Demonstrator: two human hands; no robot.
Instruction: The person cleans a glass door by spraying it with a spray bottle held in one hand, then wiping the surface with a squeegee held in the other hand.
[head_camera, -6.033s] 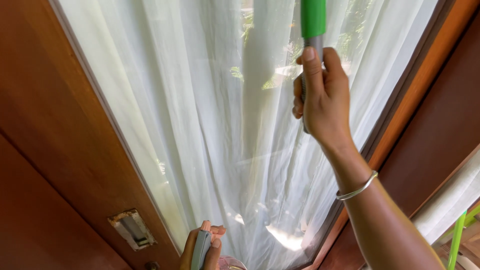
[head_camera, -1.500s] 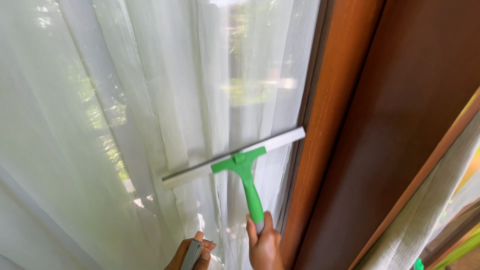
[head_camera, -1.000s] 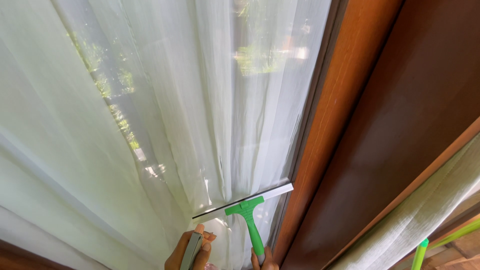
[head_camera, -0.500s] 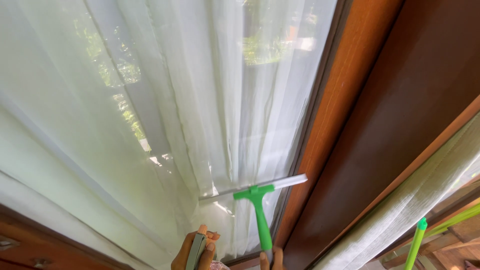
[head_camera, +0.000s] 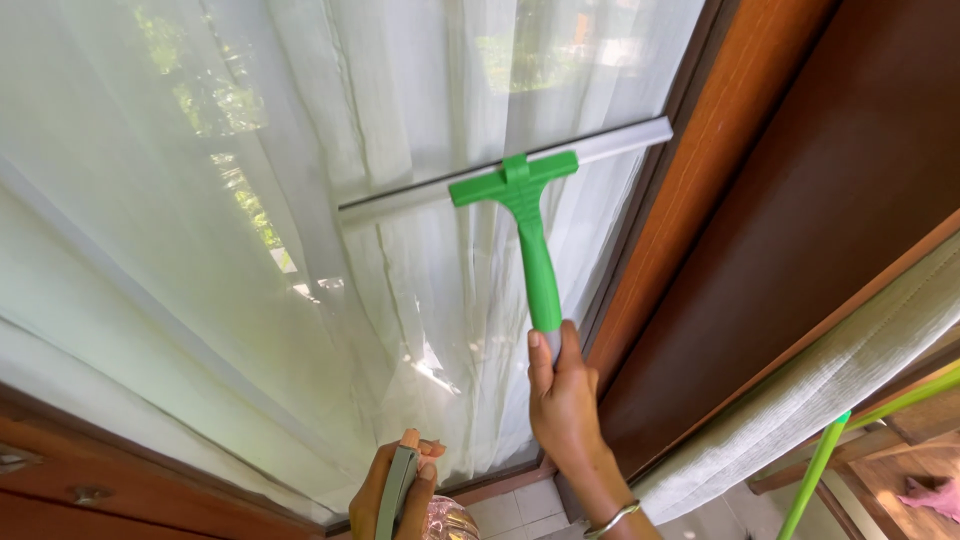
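I'm gripping the lower end of the green squeegee (head_camera: 525, 215) handle in my right hand (head_camera: 563, 400), fingers clenched round it, arm reaching up. The squeegee's grey blade is lying flat on the window pane (head_camera: 200, 300), tilted, its right end almost touching the brown wooden frame (head_camera: 700, 190) on the pane's right edge, left end sitting lower and further toward the middle. White curtain (head_camera: 400, 80) is hanging behind the glass.

My left hand (head_camera: 395, 490) is down near the pane's bottom edge, wrapped round a grey trigger of what looks like a spray bottle (head_camera: 450, 520); the body is mostly out of view.

To do this stroke well, judging from here: I'm keeping the whole rubber edge pressed evenly on the glass, holding the tilt steady so water runs off the lower end, keeping the blade tip tight along the frame so no strip gets missed, and pulling straight toward the bottom edge with a firm wrist. Risk: the long reach is letting one blade end lift and streak.
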